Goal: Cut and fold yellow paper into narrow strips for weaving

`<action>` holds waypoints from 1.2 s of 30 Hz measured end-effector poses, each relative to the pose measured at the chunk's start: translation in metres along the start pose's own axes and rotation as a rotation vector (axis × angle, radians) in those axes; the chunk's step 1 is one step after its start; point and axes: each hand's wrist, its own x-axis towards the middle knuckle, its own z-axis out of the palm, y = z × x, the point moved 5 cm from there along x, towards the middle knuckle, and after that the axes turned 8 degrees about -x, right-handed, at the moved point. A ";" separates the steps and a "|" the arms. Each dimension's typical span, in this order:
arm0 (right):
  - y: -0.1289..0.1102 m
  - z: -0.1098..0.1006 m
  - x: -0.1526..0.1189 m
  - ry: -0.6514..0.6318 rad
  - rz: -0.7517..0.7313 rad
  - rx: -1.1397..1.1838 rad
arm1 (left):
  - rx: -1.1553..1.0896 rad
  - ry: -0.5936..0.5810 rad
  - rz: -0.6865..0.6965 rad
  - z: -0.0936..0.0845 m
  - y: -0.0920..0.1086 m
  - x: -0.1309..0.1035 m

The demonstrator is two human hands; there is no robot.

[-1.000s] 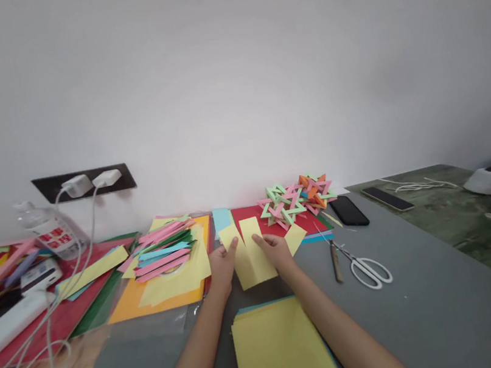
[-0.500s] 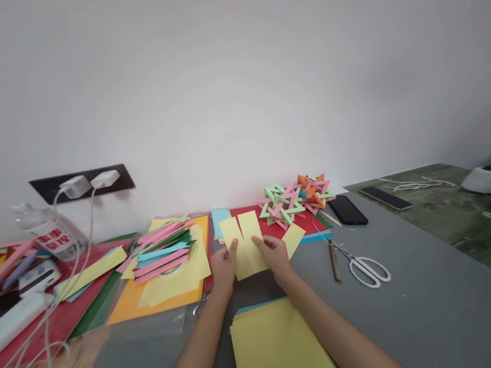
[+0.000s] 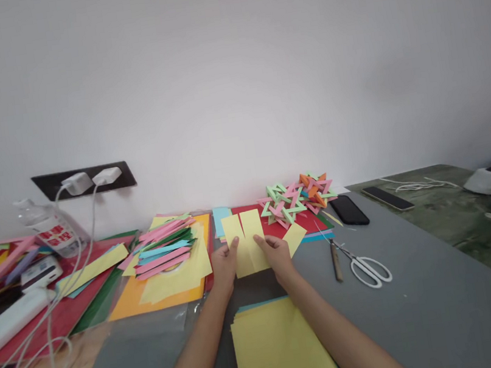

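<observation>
A stack of yellow paper [image 3: 284,350] lies at the bottom center of the frame, with white-handled scissors [image 3: 372,271] beside a wooden-handled tool [image 3: 336,262] at lower right. Just below mid-frame, a person's left hand [image 3: 226,265] and right hand [image 3: 278,256] grip opposite edges of a slit yellow sheet [image 3: 252,260], each thumb pressed on the near face, fingers curled closed behind. Beyond are colored strips [image 3: 166,251] left of center, a dark phone [image 3: 350,210] and folded paper stars [image 3: 282,208] right of center, and a black socket panel [image 3: 48,184] on the wall at left.
</observation>
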 end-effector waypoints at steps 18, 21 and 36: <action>-0.011 -0.010 -0.001 0.048 -0.008 -0.053 | -0.002 0.079 0.051 -0.006 0.015 -0.005; -0.013 -0.003 0.000 -0.120 0.019 -0.009 | -0.019 0.058 0.044 -0.006 0.015 -0.004; -0.015 -0.003 -0.001 -0.125 0.027 -0.082 | 0.013 -0.250 -0.096 0.012 0.004 -0.004</action>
